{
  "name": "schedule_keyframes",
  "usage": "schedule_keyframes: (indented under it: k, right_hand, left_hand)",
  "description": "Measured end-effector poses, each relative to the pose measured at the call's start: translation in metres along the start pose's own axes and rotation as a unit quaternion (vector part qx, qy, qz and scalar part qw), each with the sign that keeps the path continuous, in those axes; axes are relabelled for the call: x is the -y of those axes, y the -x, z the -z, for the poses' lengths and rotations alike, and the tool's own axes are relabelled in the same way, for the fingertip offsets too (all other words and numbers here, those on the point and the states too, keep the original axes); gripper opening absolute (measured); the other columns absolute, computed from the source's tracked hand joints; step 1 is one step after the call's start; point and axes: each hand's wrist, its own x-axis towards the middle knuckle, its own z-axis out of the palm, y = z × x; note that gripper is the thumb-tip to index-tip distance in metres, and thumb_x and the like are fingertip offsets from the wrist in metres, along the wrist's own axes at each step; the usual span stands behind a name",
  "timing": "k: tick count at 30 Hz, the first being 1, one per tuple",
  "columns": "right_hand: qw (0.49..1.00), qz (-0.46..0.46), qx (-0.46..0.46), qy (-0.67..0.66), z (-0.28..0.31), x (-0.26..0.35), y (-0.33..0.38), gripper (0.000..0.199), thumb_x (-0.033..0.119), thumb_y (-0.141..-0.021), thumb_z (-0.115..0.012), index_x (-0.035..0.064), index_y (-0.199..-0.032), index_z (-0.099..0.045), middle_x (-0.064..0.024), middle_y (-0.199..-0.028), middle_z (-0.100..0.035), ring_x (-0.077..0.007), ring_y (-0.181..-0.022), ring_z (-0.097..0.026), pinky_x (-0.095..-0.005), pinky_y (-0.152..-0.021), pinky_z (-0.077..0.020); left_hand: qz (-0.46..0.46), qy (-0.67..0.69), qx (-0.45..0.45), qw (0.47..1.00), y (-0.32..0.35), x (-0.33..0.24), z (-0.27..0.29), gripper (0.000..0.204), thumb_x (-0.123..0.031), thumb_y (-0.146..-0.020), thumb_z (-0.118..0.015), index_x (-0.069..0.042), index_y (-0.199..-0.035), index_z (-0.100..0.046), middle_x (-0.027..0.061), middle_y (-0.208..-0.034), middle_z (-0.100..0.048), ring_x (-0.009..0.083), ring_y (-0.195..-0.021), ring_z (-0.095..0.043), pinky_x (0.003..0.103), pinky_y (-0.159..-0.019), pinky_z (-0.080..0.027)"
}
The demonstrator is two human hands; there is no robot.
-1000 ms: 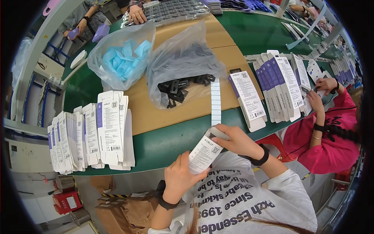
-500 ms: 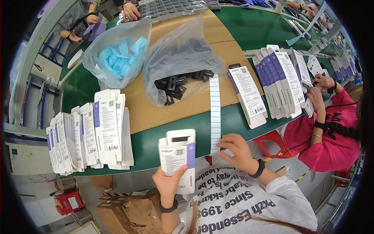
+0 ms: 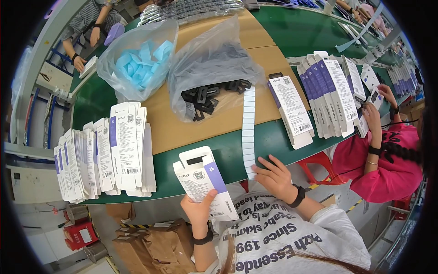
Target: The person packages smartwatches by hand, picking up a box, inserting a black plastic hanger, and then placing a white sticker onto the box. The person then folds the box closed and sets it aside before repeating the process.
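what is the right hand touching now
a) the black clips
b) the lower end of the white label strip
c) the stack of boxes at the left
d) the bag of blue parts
b: the right hand rests its fingertips on the lower end of the white label strip at the near edge of the green table, while the left hand holds a flat white and purple box.

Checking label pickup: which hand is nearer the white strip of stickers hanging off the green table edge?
Right. The right hand touches the white sticker strip's lower end; the left hand holds a white-and-purple flat carton, apart from it.
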Motion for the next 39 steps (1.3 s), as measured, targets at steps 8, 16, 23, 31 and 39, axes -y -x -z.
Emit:
schedule_keyframes:
  k: [8, 16, 23, 31, 39]
  right_hand:
    - [0.991, -0.026, 0.123, 0.049, 0.021, 0.025, -0.015, 0.015, 0.012, -0.078, -0.073, 0.0094, -0.090, -0.064, -0.0119, -0.129, -0.065, -0.0383, -0.128, -0.055, -0.0556, -0.109, -0.0404]
    - [0.960, -0.134, 0.210, -0.127, 0.089, 0.015, -0.098, 0.015, 0.011, -0.083, -0.069, 0.0067, -0.095, -0.061, -0.0067, -0.097, -0.063, -0.0267, -0.092, -0.063, -0.0375, -0.080, -0.0531]
    - [0.965, 0.027, 0.257, 0.041, 0.085, 0.018, -0.136, 0.013, 0.009, -0.082, -0.064, 0.0055, -0.090, -0.054, -0.0072, -0.083, -0.056, -0.0248, -0.078, -0.059, -0.0352, -0.067, -0.0498]
    - [0.990, -0.099, 0.098, -0.001, 0.066, 0.022, -0.144, 0.030, 0.014, -0.073, -0.079, 0.0014, -0.094, -0.061, -0.0102, -0.079, -0.058, -0.0285, -0.079, -0.060, -0.0342, -0.070, -0.0502]
    - [0.891, -0.240, 0.245, -0.298, 0.058, -0.010, -0.130, 0.020, 0.011, -0.084, -0.076, -0.0003, -0.098, -0.067, -0.0078, -0.094, -0.065, -0.0185, -0.087, -0.061, -0.0295, -0.068, -0.0498]
  left_hand:
    - [-0.010, -0.049, 0.015, 0.999, -0.002, 0.004, -0.006, 0.029, -0.013, -0.080, -0.084, 0.004, -0.099, -0.071, 0.0097, -0.094, -0.075, 0.0123, -0.082, -0.068, 0.028, -0.075, -0.054]
    - [-0.011, -0.233, 0.058, 0.971, 0.008, -0.003, -0.021, 0.032, -0.023, -0.085, -0.080, 0.005, -0.098, -0.072, 0.0115, -0.086, -0.075, 0.0112, -0.077, -0.069, 0.028, -0.069, -0.054]
    - [-0.168, -0.322, 0.091, 0.927, 0.015, -0.015, -0.030, 0.037, -0.040, -0.082, -0.079, -0.004, -0.090, -0.074, 0.0124, -0.062, -0.067, 0.0275, -0.052, -0.067, 0.034, -0.050, -0.051]
    - [-0.202, -0.288, 0.101, 0.931, 0.018, -0.021, -0.029, 0.031, -0.034, -0.084, -0.079, -0.004, -0.088, -0.074, 0.0113, -0.058, -0.065, 0.0230, -0.047, -0.064, 0.031, -0.047, -0.048]
    - [-0.152, -0.196, 0.117, 0.962, 0.017, -0.012, -0.035, 0.024, -0.024, -0.088, -0.076, -0.001, -0.095, -0.074, 0.0121, -0.068, -0.070, 0.0180, -0.057, -0.068, 0.029, -0.056, -0.052]
